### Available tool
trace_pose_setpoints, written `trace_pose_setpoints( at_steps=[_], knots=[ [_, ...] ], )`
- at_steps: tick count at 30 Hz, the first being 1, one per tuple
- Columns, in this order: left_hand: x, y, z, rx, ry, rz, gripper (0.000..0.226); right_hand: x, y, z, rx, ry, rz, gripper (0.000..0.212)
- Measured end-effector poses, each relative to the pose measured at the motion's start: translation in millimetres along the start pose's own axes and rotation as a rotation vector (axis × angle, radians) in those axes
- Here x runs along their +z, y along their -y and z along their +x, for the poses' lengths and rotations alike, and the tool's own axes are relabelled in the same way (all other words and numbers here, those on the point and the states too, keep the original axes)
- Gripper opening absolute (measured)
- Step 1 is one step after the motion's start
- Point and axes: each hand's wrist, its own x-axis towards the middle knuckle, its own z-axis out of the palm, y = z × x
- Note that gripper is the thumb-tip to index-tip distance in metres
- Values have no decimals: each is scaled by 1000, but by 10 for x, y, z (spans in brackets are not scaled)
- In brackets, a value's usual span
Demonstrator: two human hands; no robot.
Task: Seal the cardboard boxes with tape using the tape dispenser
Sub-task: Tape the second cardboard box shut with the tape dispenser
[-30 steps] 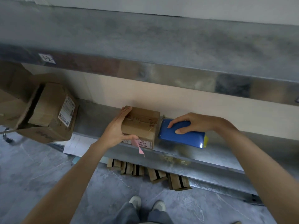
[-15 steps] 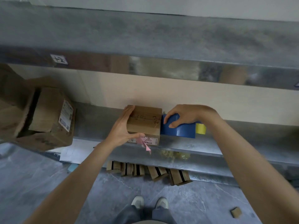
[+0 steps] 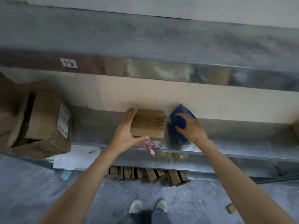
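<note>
Right hand point(image 3: 194, 128) gripping the tape dispenser point(image 3: 182, 124), just at 3 o'clock of the box point(image 3: 150, 126). Its seam runs 9-to-3, and my left hand point(image 3: 127, 135) is flat, steadying it.

The person is wearing pale, off-white sneakers with rounded toes, the left shoe point(image 3: 135, 206) and right shoe point(image 3: 161, 205) showing at the near edge. Dark grey trousers point(image 3: 156, 217) are falling over them. The left forearm point(image 3: 90, 173) and right forearm point(image 3: 226, 168) are showing bare.
</note>
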Motion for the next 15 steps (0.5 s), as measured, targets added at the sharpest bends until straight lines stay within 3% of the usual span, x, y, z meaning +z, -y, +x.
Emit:
trace_pose_setpoints(
  at_steps=[11,15],
  knots=[
    [-2,13,-6,-10,3,-11,123,464,-45,22,55,-100,-44,53],
    [0,14,-9,-16,6,-24,123,433,-98,40,18,-46,20,53]
  ],
)
